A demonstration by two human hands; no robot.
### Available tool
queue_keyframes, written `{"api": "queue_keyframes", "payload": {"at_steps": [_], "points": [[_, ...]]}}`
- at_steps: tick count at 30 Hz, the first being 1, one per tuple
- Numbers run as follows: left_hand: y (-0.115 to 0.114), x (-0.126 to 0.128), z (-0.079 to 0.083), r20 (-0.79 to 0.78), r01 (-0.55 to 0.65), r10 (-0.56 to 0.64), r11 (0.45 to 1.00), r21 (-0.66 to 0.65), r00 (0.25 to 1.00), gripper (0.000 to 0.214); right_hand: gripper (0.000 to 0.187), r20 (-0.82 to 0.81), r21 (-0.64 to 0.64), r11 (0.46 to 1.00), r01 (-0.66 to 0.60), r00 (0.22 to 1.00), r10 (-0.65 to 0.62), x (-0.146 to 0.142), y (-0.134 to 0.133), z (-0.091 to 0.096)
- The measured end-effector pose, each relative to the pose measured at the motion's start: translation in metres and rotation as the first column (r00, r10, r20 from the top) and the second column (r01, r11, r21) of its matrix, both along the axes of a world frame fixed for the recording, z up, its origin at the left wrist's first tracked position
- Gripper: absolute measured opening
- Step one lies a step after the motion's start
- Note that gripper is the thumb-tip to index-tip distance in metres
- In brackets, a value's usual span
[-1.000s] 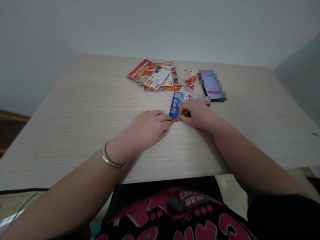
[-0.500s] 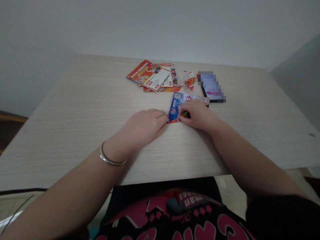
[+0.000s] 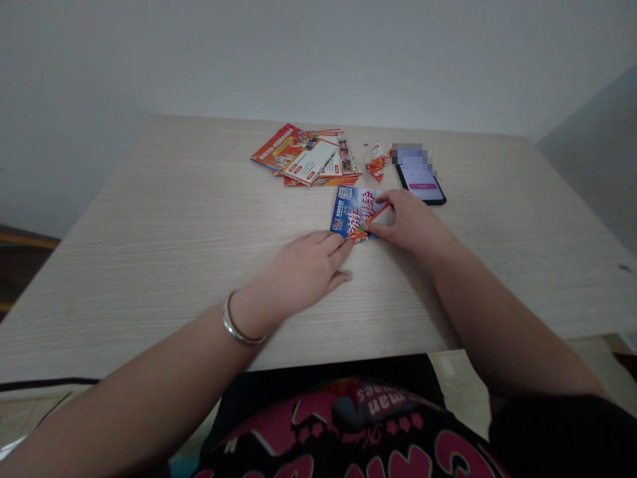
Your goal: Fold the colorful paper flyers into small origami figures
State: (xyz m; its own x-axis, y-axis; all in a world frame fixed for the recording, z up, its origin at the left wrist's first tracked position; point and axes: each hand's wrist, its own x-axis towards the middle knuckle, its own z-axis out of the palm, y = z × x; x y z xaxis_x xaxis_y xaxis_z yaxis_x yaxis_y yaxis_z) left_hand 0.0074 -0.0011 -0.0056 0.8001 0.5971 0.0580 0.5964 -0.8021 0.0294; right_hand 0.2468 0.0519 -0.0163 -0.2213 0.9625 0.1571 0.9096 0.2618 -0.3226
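A blue printed flyer (image 3: 341, 212) lies on the table in front of me, with white and red lettering and a QR code at its upper left. One of its near corners is folded over, and the orange-red reverse shows there. My right hand (image 3: 413, 222) pinches the folded part between thumb and fingers, covering the flyer's right end. Stretched out, the fingers of my left hand (image 3: 311, 272) press on the near edge, the thumb apart on the tabletop. A silver bangle circles my left wrist.
Behind the flyer is a loose pile of orange and white leaflets (image 3: 279, 149). To its right lie a crumpled clear-and-red wrapper (image 3: 375, 162) and a phone (image 3: 428, 189) with its screen lit. The pale wooden table (image 3: 174, 199) meets a wall at the back.
My left hand has shifted right along the near edge, and its thumb has spread away. My right hand has moved slightly right, and more of the folded orange-red corner shows.
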Motion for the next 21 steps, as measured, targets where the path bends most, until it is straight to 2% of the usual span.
{"api": "queue_keyframes", "payload": {"at_steps": [3,6,9,11,15,21], "points": [[-0.004,0.001,0.005,-0.035,-0.052,0.052,0.999,0.014,0.998,0.053,0.057,-0.120,-0.045,0.999,0.005,0.993,-0.010,-0.003,0.004,-0.006],[-0.004,0.001,0.006,-0.044,-0.064,0.065,0.997,0.031,0.997,0.052,0.057,-0.153,-0.055,0.998,0.003,0.988,-0.012,-0.008,0.004,-0.008],[-0.003,0.001,0.004,-0.039,-0.060,0.061,0.998,0.033,0.997,0.049,0.055,-0.138,-0.104,0.992,0.077,0.986,-0.091,-0.009,0.001,-0.003],[-0.001,0.001,0.001,-0.025,-0.046,0.048,0.998,0.044,0.999,0.047,0.048,-0.129,-0.131,0.985,0.114,0.983,-0.131,-0.006,-0.001,0.000],[0.001,0.002,-0.005,-0.004,-0.031,0.031,0.997,0.067,1.000,0.045,0.027,-0.088,-0.161,0.981,0.105,0.989,-0.120,0.002,-0.001,0.004],[0.000,0.004,-0.001,-0.023,-0.057,0.057,0.998,0.021,0.998,0.046,0.029,0.055,-0.185,0.977,0.108,0.993,-0.100,0.005,0.003,0.006]]}}
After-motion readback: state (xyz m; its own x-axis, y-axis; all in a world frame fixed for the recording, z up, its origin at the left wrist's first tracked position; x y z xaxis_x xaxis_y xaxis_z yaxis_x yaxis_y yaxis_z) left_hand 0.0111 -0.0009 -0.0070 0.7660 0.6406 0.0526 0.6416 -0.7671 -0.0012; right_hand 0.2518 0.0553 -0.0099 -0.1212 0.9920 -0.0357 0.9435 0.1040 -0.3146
